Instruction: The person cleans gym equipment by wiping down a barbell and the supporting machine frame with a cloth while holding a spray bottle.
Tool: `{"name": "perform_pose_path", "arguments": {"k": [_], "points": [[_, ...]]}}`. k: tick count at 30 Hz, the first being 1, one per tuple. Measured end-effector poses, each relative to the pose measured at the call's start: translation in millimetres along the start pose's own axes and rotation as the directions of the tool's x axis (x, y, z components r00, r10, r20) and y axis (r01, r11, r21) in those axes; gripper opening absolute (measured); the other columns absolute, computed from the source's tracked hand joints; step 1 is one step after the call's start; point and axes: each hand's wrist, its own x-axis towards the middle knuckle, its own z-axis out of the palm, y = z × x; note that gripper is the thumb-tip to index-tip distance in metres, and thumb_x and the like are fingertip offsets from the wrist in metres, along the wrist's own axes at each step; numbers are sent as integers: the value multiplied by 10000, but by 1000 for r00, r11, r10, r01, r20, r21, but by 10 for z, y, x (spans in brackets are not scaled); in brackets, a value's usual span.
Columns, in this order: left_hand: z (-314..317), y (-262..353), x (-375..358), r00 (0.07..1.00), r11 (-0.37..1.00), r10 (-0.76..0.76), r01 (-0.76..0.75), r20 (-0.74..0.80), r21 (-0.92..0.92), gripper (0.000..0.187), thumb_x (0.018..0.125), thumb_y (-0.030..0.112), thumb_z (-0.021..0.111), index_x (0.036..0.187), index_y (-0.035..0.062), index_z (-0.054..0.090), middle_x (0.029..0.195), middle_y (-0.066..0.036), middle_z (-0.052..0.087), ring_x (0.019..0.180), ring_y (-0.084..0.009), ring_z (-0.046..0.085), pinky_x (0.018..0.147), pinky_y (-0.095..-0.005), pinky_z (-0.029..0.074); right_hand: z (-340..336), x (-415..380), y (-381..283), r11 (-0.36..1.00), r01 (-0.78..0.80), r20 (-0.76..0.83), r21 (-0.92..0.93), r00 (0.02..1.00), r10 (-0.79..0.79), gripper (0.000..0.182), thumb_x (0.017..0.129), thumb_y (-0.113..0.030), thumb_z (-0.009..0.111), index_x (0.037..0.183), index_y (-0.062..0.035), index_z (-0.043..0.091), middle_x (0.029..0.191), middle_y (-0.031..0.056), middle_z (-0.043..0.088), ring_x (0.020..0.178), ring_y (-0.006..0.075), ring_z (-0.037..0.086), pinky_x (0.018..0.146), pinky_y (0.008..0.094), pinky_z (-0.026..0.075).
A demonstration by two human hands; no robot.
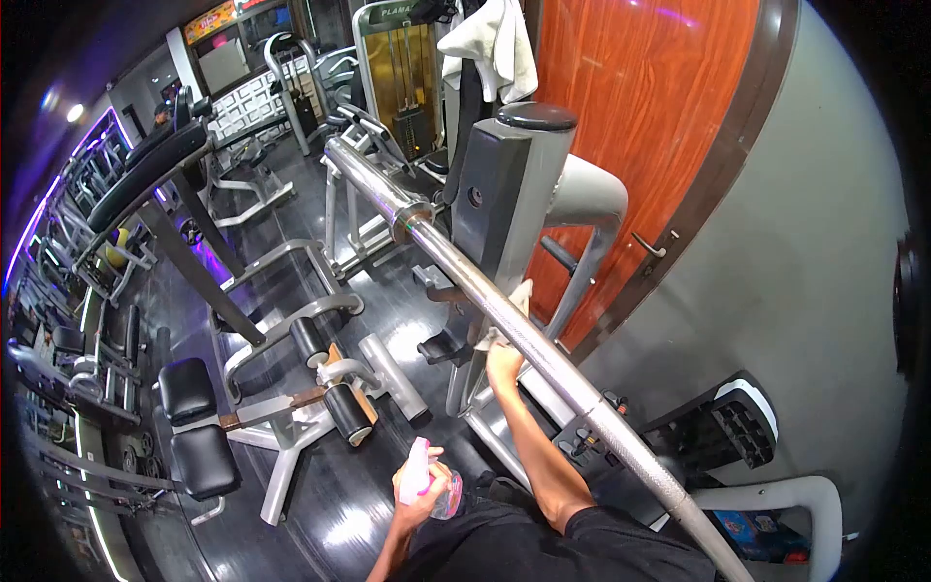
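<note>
My left hand (423, 485) is closed around a spray bottle (416, 469) with a white and pink top, low in the middle of the view. Reaching forward, my right hand (503, 363) grips a whitish cloth (492, 339) against the grey upright (535, 175) of a rack. A long metal barbell (524, 335) runs diagonally over that arm, from upper left to lower right, and hides part of the cloth.
A bench with black pads (187, 390) and foam rollers stands at the left. More gym machines (402, 87) fill the back. At the right are a wooden door (650, 116) and a grey wall (786, 262). A white towel (493, 48) hangs on the rack.
</note>
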Motion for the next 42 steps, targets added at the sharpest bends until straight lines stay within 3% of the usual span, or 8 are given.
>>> {"name": "perform_pose_path", "arguments": {"k": [2, 6, 17, 21, 25, 33, 38, 42], "points": [[-2, -16, -8, 1000, 1000, -21, 22, -21, 14, 408, 803, -9, 633, 1178, -103, 502, 688, -64, 618, 679, -153, 614, 728, -313, 505, 11, -25, 112, 892, 441, 164, -102, 892, -422, 344, 806, 55, 581, 1148, 15, 588, 1096, 184, 621, 945, 270, 595, 885, 384, 453], [18, 29, 5, 999, 989, 19, -23, 28, 148, 397, 827, -27, 580, 1203, -65, 457, 626, -49, 542, 606, -172, 578, 685, -366, 488, -29, -418, 0, 901, 431, 296, -43, 867, -401, 493, 671, 117, 590, 1155, 59, 519, 1365, 357, 382, 1296, 503, 350, 1064, 473, 340], [163, 158, 23, 995, 983, 49, -63, 82, 174, 382, 823, -64, 552, 1195, -63, 468, 620, -54, 542, 597, -161, 576, 663, -351, 494, -484, -952, 329, 926, -378, 439, 0, 832, 340, 372, 866, -52, 571, 1234, 0, 564, 1178, 150, 635, 1077, 180, 603, 928, 304, 460], [139, 100, -64, 999, 989, 24, -30, 48, 147, 400, 817, -77, 543, 1209, -60, 467, 615, -52, 539, 598, -164, 578, 653, -347, 492, -383, -667, 354, 968, 250, 292, -15, 927, -235, 540, 752, 88, 540, 1283, -4, 497, 1229, 194, 568, 1126, 296, 569, 970, 378, 440], [132, 121, -79, 998, 984, 24, -35, 65, 174, 411, 818, -74, 544, 1220, -59, 463, 615, -51, 538, 590, -168, 576, 644, -344, 488, -137, -626, 90, 899, 381, 336, -217, 893, -298, 606, 622, 73, 682, 1199, 16, 508, 1372, 254, 419, 1255, 428, 412, 1035, 471, 355], [136, 157, 2, 993, 986, 78, -90, 87, 142, 398, 838, -35, 575, 1216, -64, 452, 616, -52, 539, 584, -172, 572, 662, -355, 493, -526, -1096, 616, 992, -52, 628, -116, 770, 114, 465, 764, 44, 559, 1221, -37, 569, 1266, 187, 567, 1198, 310, 538, 1012, 365, 417], [118, 142, -23, 993, 986, 90, -99, 74, 136, 384, 849, -16, 573, 1204, -77, 440, 618, -54, 545, 599, -170, 574, 681, -361, 496, -397, -657, 289, 989, -147, 232, 5, 962, 142, 583, 701, 149, 342, 1215, -16, 563, 1094, 137, 656, 1035, 233, 625, 936, 327, 458], [99, 144, -59, 997, 986, 59, -66, 48, 154, 385, 849, -8, 577, 1202, -79, 440, 622, -52, 547, 610, -168, 576, 692, -361, 495, -271, -551, -144, 995, 97, 177, 3, 980, -96, 635, 695, 121, 530, 1298, -80, 526, 1327, 200, 501, 1253, 330, 473, 1052, 385, 361]]}}
